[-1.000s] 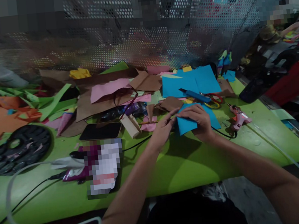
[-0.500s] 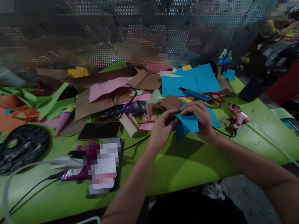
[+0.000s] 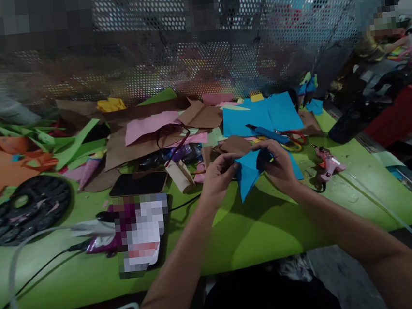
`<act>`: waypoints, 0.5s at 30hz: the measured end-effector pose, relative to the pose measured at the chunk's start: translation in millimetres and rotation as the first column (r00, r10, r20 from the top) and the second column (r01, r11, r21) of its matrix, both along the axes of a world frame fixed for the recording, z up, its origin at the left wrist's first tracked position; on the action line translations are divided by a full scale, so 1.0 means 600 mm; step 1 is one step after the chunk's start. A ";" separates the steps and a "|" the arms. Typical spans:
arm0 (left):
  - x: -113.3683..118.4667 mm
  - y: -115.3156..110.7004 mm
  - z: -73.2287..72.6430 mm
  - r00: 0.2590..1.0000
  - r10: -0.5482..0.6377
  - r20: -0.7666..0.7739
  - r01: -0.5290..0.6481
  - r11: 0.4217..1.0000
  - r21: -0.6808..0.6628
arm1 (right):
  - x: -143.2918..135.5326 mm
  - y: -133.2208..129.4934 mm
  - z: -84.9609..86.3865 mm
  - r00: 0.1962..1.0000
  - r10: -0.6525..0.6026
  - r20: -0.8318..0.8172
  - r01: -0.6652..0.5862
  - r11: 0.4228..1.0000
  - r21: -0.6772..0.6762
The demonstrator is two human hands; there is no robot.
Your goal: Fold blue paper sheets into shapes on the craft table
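A folded blue paper piece is held up over the green table, its pointed end hanging down. My left hand is closed on its left edge, thumb and fingers pinching it. On the other side, my right hand grips the right edge with bent fingers. Behind the hands lie brown paper scraps and a blue cutter. Red and yellow scissors rest just beyond my right hand. A larger blue sheet lies farther back.
A pink glue gun lies on the right, near a clear stick. To the left are a dark phone, a purple glue gun and a black palette. A perforated metal panel stands behind. A person is at the far right.
The blue piece has turned, and its point now hangs lower between my hands. My right hand has shifted its hold toward the paper's right edge. The view has moved slightly.
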State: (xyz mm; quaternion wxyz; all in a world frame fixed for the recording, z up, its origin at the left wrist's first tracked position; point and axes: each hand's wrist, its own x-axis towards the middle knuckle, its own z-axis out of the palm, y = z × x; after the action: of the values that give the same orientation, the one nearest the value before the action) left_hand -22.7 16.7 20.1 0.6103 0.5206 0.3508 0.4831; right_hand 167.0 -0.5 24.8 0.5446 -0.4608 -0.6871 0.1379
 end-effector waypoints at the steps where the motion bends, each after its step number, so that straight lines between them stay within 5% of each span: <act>1: 0.000 0.000 0.001 1.000 -0.002 0.008 0.002 1.000 -0.002 | 0.001 0.002 -0.002 0.998 0.019 -0.058 -0.022 0.999 -0.044; 7: 0.001 -0.002 0.007 0.999 -0.005 0.036 0.005 1.000 -0.012 | -0.002 0.011 -0.009 0.912 0.033 -0.409 -0.149 0.955 -0.255; 15: -0.009 0.002 0.006 0.993 0.030 0.117 -0.025 0.999 -0.040 | 0.002 0.028 -0.011 0.791 0.027 -0.611 -0.257 0.921 -0.293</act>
State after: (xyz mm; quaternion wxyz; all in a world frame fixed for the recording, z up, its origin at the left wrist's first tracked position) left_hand -28.3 17.9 23.5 0.6331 0.4745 0.3307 0.5145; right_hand 168.0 16.4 18.5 0.6260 -0.4319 -0.4770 0.4405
